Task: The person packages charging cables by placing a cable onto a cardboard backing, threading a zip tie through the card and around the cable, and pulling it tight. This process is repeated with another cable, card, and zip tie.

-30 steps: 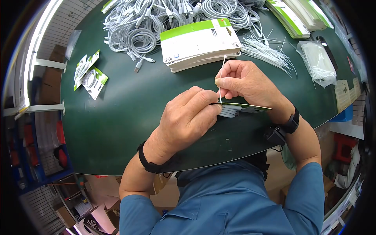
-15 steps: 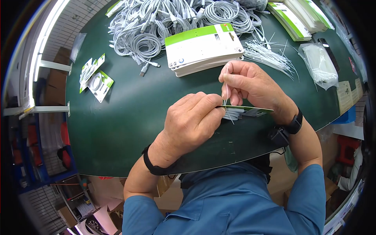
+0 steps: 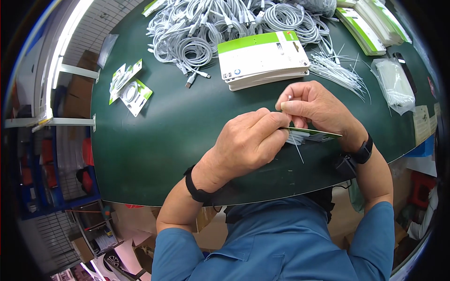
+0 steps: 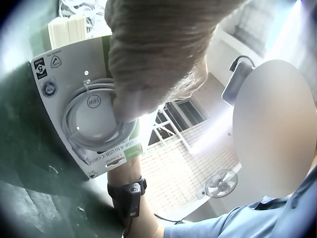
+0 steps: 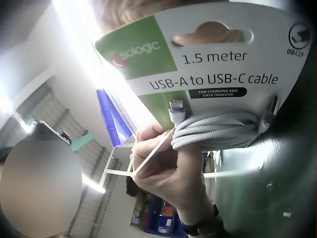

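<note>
My left hand [image 3: 251, 140] grips a printed card [image 3: 323, 133] nearly edge-on, its thumb pressed on the coiled grey cable [image 5: 218, 130] on the card's face. Its fingers [image 5: 163, 173] also show in the right wrist view, below the card. A thin white cable tie [image 3: 298, 152] sticks out past the coil on the side nearest the body; in the right wrist view the tie [image 5: 152, 155] slants down from the coil. At the card's back, my right hand [image 3: 318, 105] pinches the tie's white end between thumb and index finger. The left wrist view shows the card [image 4: 54, 99] and coil [image 4: 69, 116].
A stack of cards [image 3: 262, 61] stands just beyond the hands, with a heap of cables [image 3: 197, 28] behind. Loose ties [image 3: 337, 72] and a bag of ties [image 3: 396, 86] lie right. Two carded cables [image 3: 136, 96] are at left; more cards [image 3: 361, 28] are back right.
The tie, upright above the card at first, now shows only its end at my right fingers, while its tail extends from the coil side. My right hand has come down closer to the card.
</note>
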Available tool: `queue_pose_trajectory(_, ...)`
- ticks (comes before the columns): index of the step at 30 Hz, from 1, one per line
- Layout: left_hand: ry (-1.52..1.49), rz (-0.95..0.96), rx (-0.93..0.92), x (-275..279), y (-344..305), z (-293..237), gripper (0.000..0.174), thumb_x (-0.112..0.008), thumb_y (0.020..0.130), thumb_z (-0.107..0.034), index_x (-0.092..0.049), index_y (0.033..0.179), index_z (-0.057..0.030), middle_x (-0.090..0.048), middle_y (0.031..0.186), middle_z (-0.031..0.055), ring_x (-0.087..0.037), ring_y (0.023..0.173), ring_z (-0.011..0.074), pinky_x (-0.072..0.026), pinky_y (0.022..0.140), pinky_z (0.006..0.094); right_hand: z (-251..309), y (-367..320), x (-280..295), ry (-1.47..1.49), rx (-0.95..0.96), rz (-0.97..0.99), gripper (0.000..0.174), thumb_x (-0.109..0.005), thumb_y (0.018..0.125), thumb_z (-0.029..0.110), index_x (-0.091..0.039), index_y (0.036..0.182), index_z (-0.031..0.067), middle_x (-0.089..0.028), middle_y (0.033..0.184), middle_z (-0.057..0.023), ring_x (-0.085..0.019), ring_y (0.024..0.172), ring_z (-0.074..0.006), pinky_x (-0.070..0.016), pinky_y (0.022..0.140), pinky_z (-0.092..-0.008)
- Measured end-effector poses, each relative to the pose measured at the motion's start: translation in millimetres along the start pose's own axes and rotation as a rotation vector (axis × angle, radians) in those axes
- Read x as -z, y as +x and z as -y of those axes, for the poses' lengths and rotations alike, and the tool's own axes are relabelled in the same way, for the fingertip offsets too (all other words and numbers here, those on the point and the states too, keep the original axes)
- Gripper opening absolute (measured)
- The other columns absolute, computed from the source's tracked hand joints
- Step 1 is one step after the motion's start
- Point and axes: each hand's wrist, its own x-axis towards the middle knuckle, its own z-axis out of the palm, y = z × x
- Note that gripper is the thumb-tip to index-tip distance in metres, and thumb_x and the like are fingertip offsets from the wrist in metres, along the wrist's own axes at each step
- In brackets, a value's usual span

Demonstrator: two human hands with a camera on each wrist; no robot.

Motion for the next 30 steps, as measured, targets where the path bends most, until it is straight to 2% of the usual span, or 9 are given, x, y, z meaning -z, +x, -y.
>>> queue_pose_trajectory(7,-0.005,-0.002,0.048,4,0,-2,0.025,-0.081,0.067,0.003,-0.067,0.084,-0.0079,-0.073,0.093,0.0025,-0.068,0.069,0.0198,-0.054,0.059,0.0336,-1,2,2,-0.044,0.027,0.079,0.025,-0.075,0.105,0.015,-0.075,0.123,-0.002,-0.079,0.096,-0.0056,-0.071,0.075,-0.0065,-0.0564,0.064,-0.0208)
queue_pose_trajectory(14,-0.086,-0.026,0.193,10,-4,-2,0.029,-0.079,0.063,0.004,-0.066,0.083,-0.0109,-0.075,0.09,0.0012,-0.07,0.071,0.0205,-0.053,0.061,0.0345,18,-7,11,-0.01,0.038,-0.091,0.029,-0.071,0.106,0.013,-0.071,0.13,-0.004,-0.081,0.107,-0.0121,-0.076,0.082,-0.0106,-0.0574,0.067,-0.0211)
queue_pose_trajectory(18,-0.145,-0.02,0.28,13,-6,0,0.027,-0.079,0.065,0.005,-0.067,0.084,-0.0093,-0.076,0.091,0.0045,-0.072,0.073,0.0236,-0.0565,0.064,0.0355,21,-6,13,-0.248,0.181,-0.274,0.031,-0.069,0.106,0.011,-0.071,0.134,-0.0022,-0.081,0.113,-0.0131,-0.076,0.094,-0.0121,-0.0589,0.078,-0.025)
queue_pose_trajectory(19,-0.157,-0.012,0.311,13,-7,0,0.027,-0.079,0.065,0.006,-0.067,0.085,-0.0084,-0.076,0.091,0.0056,-0.073,0.074,0.0246,-0.0575,0.065,0.036,27,-10,14,-0.192,0.177,-0.296,0.028,-0.071,0.104,0.009,-0.073,0.13,-0.0015,-0.08,0.115,-0.0116,-0.075,0.098,-0.0144,-0.0593,0.083,-0.0275)
queue_pose_trajectory(22,-0.19,0.013,0.405,13,-9,0,0.024,-0.078,0.068,0.006,-0.068,0.086,-0.0057,-0.076,0.093,0.0086,-0.074,0.077,0.0272,-0.06,0.068,0.0371,45,-26,8,-0.491,0.332,-0.261,0.022,-0.074,0.1,0.004,-0.076,0.12,-0.0034,-0.08,0.117,-0.0101,-0.074,0.098,-0.0159,-0.06,0.083,-0.0293)
queue_pose_trajectory(23,-0.2,0.023,0.439,13,-10,1,0.023,-0.078,0.069,0.006,-0.069,0.087,-0.0048,-0.076,0.093,0.0094,-0.075,0.077,0.0278,-0.0605,0.07,0.0372,46,-29,3,-0.56,0.44,-0.207,0.019,-0.08,0.092,0.0,-0.078,0.111,-0.0013,-0.08,0.113,-0.0082,-0.075,0.096,-0.0184,-0.0598,0.083,-0.0323)
queue_pose_trajectory(26,-0.225,0.032,0.551,11,-9,1,0.021,-0.078,0.071,0.005,-0.071,0.09,-0.0026,-0.077,0.093,0.0112,-0.076,0.08,0.0289,-0.0613,0.072,0.0368,61,-39,-31,-1.035,0.568,-0.156,0.023,-0.086,0.086,0.003,-0.079,0.108,0.0025,-0.078,0.106,-0.0088,-0.074,0.094,-0.0239,-0.0593,0.083,-0.0366)
queue_pose_trajectory(27,-0.233,0.034,0.59,10,-8,0,0.021,-0.078,0.072,0.005,-0.071,0.091,-0.002,-0.077,0.093,0.0116,-0.076,0.08,0.0292,-0.0614,0.073,0.0365,55,-34,-37,-1.108,0.61,-0.172,0.024,-0.089,0.082,0.008,-0.079,0.104,0.0054,-0.075,0.099,-0.0093,-0.072,0.093,-0.0294,-0.0584,0.081,-0.0399)
queue_pose_trajectory(30,-0.237,0.056,0.653,9,-6,1,0.019,-0.077,0.075,0.004,-0.073,0.092,-0.0004,-0.078,0.092,0.0121,-0.077,0.081,0.0269,-0.0615,0.075,0.0353,40,-19,-44,-1.174,0.682,-0.234,0.021,-0.088,0.082,0.009,-0.078,0.1,0.0045,-0.073,0.096,-0.0091,-0.071,0.092,-0.0307,-0.058,0.08,-0.0424)
